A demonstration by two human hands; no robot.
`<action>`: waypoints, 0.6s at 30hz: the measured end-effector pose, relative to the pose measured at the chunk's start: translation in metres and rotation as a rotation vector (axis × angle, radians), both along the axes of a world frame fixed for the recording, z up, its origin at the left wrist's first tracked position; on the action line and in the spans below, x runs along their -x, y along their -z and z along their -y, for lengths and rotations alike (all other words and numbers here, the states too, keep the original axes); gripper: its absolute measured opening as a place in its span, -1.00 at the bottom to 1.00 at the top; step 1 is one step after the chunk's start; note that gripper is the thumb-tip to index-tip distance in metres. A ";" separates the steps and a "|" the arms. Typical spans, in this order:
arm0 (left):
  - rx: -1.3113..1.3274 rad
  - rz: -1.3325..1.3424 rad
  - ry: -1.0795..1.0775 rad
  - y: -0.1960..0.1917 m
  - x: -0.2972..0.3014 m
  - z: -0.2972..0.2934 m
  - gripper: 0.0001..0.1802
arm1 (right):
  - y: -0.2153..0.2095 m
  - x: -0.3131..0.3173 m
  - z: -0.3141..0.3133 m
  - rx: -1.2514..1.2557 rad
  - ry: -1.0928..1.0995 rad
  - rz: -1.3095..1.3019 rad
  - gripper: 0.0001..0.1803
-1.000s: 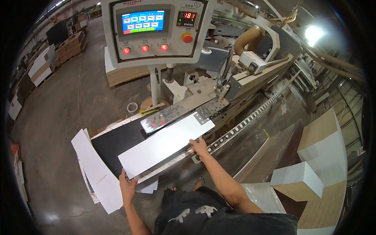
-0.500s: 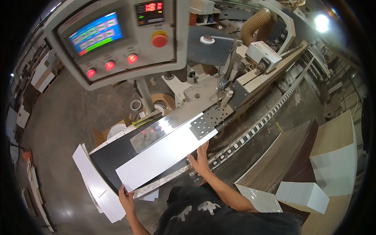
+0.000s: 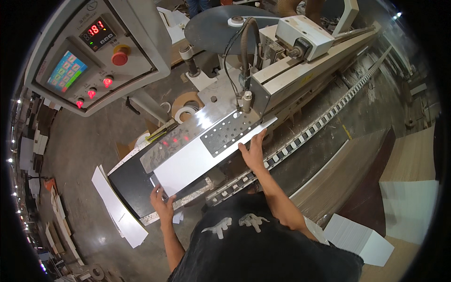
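A long white panel (image 3: 197,157) lies on the black infeed table (image 3: 129,181) of a big edge-working machine (image 3: 286,70), its far end under a perforated metal plate (image 3: 230,134). My left hand (image 3: 160,201) grips the panel's near end. My right hand (image 3: 252,151) lies flat against its right long edge, close to the machine's roller track (image 3: 300,136).
A grey control box (image 3: 94,47) with a coloured screen, red lamps and a red round button hangs at upper left. White boards (image 3: 117,211) lean on the floor at left. Stacked white panels (image 3: 361,237) lie at lower right, with larger sheets (image 3: 408,207) beyond them.
The panel has slid farther into the machine, under the perforated plate. Both hands followed it forward, and my head moved closer over the table.
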State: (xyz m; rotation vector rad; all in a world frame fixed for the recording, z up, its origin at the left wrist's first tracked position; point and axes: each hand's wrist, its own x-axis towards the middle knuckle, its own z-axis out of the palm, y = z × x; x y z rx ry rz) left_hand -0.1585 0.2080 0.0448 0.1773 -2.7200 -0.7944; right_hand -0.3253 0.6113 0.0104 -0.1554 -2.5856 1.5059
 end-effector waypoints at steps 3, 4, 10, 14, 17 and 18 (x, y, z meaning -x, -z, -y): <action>0.085 -0.013 0.014 0.002 0.018 -0.029 -0.31 | -0.007 0.017 -0.040 0.098 -0.004 0.019 0.07; 0.063 -0.012 0.027 0.006 0.024 -0.035 -0.30 | -0.014 0.021 -0.054 0.082 -0.019 0.073 0.07; 0.002 -0.101 0.012 0.022 0.053 -0.102 -0.30 | -0.047 -0.051 -0.005 1.158 0.100 0.401 -0.72; -0.087 0.063 0.156 0.009 0.065 -0.109 -0.32 | -0.037 -0.113 0.098 1.345 -0.133 0.609 -0.53; -0.229 -0.060 0.276 -0.020 0.050 -0.089 -0.40 | -0.054 -0.096 0.123 1.403 -0.178 0.457 -0.26; -0.260 -0.088 0.304 -0.024 0.043 -0.080 -0.41 | -0.056 -0.089 0.127 1.420 -0.128 0.423 -0.25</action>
